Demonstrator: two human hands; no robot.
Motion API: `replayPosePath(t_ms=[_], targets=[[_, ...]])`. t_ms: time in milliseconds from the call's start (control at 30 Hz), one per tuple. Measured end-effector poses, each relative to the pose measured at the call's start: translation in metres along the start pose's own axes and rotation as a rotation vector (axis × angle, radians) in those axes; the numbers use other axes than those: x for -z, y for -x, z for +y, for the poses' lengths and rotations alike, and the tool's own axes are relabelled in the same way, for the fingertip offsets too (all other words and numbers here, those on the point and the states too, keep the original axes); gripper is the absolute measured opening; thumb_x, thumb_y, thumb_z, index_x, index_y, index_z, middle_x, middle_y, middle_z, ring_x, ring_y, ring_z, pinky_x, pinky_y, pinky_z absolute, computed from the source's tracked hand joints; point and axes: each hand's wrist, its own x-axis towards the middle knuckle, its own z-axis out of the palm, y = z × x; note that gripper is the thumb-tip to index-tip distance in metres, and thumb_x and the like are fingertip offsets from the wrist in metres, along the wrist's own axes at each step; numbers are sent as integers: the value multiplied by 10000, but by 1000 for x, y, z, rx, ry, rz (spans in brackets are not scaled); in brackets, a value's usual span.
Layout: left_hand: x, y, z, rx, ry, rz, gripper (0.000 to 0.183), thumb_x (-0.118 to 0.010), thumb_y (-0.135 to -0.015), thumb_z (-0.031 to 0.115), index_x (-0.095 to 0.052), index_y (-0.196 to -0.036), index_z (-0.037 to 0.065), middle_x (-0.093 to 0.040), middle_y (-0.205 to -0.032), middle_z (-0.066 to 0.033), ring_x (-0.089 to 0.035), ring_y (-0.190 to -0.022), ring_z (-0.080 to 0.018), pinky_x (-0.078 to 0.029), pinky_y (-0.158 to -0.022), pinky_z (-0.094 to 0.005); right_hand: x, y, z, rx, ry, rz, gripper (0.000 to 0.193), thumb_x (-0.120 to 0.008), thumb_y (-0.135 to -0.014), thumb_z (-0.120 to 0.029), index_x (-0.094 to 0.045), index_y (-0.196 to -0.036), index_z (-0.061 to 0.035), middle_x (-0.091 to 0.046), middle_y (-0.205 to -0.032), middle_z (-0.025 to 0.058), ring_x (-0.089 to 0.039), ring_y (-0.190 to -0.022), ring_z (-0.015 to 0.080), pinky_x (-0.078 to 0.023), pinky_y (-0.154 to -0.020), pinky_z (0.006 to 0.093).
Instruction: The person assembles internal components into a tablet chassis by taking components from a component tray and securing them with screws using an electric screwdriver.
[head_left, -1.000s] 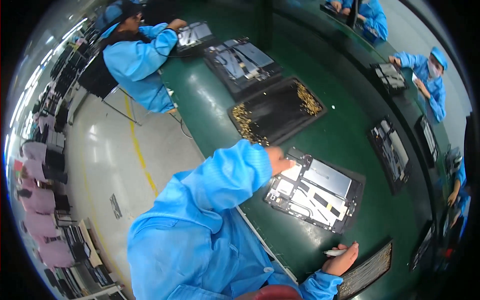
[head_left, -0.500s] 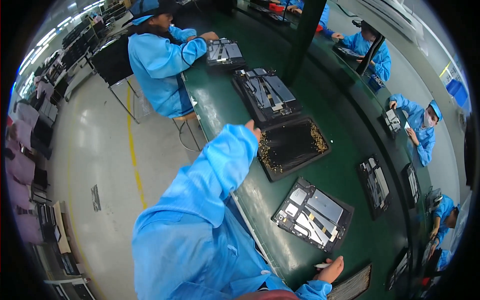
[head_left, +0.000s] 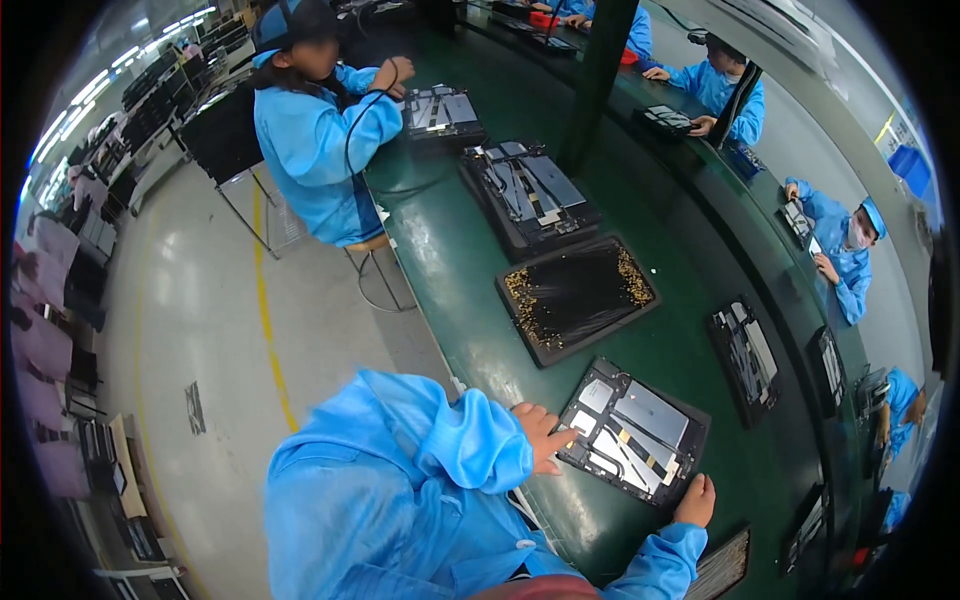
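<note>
An opened tablet [head_left: 634,432] lies in a black frame on the green bench, its grey panel and circuit boards showing. My left hand [head_left: 541,434] rests on its near-left corner with the fingers spread over the edge. My right hand [head_left: 696,500] presses on its near-right corner. Neither hand grips anything. A black tray [head_left: 577,296] scattered with small gold-coloured parts lies just beyond the tablet.
Further along the green bench [head_left: 455,280] sit two more opened devices [head_left: 530,196] [head_left: 443,110]. A person in a blue coat [head_left: 320,140] sits on a stool at the far one. Other workers in blue line the opposite side [head_left: 842,252]. A dark pillar [head_left: 598,80] rises from the bench.
My left hand has come back from the tray of gold-coloured parts and now lies on the tablet's near-left corner. The view has swung, showing more of the bench.
</note>
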Motion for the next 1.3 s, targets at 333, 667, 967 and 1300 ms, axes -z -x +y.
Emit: replayPosePath(t_ms=[333,667,967,1300], targets=[[-46,-14,18,71,9,342,519,-590,-641,358,-469,-1068,89,-444,-993,-171,-395,-948,-321,-314,-778,-397,5,34,-37,-122,-4,-148,395,-443,-782,-298,-512,-968,44,-550,-902,189,-533,-833,267,-396,-745,305],[-43,-62,3,-160,-44,347,555,-599,-620,368,-453,-1074,86,-444,-1017,-198,-427,-946,-328,-317,-796,-407,22,60,19,-433,-178,-218,468,-436,-789,-331,-441,-1073,41,-540,-908,142,-506,-668,170,-406,-594,249],[44,-136,-17,121,16,94,307,-501,-734,283,-487,-980,100,-550,-799,-102,-464,-867,-275,-339,-730,-402,43,66,-32,-363,-553,-80,443,-436,-805,-308,-372,-1137,-22,-486,-632,41,-413,-445,76,-336,-366,195],[14,-146,-75,369,-24,685,174,-520,-725,230,-594,-746,74,-546,-747,-99,-472,-781,-263,-319,-786,-392,-23,92,-83,-320,-595,-1115,399,-488,-794,-188,-380,-1127,3,-525,-711,72,-464,-494,94,-416,-446,217]])
